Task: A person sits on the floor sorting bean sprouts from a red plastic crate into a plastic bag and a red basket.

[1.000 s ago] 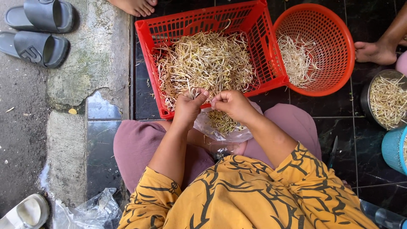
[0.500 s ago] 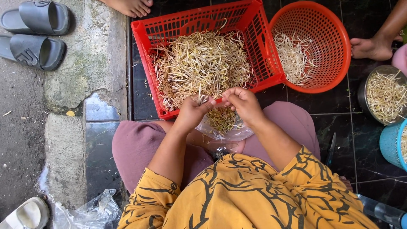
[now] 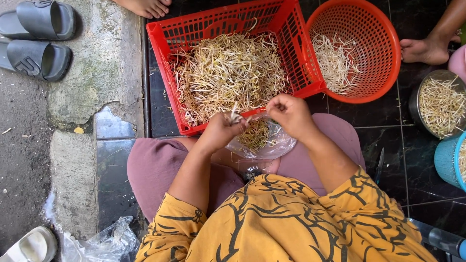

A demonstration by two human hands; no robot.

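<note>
Overhead, head view. Left hand (image 3: 221,132) pinches a small bunch of bean sprouts (image 3: 236,116) between thumb and fingers, fingers curled shut around the stems. Right hand (image 3: 290,112) is closed too, fingertips drawn together at the end of 1 thin sprout strand that runs toward the left hand; the exact pinch point is too small to make out, probably thumb against forefinger. Both hands hover just above a clear plastic bag (image 3: 272,145) lying on the person's lap, which holds a small heap of sprout trimmings (image 3: 255,136).

Just beyond the hands sits a red rectangular crate (image 3: 301,53) on the dark tiled floor (image 3: 388,140), filled with a large tangled pile of sprouts (image 3: 228,73). Touching the crate's right wall is a round orange basket (image 3: 383,53) with a smaller amount of sprouts (image 3: 335,58) inside.

At the right edge: 1 metal bowl (image 3: 412,104) of sprouts, and below it part of a blue basket (image 3: 446,160). Another person's bare foot (image 3: 422,51) rests near the orange basket. A second bare foot (image 3: 145,7) shows at the top edge.

At far left, 2 grey slippers (image 3: 41,41) lie on the concrete.
</note>
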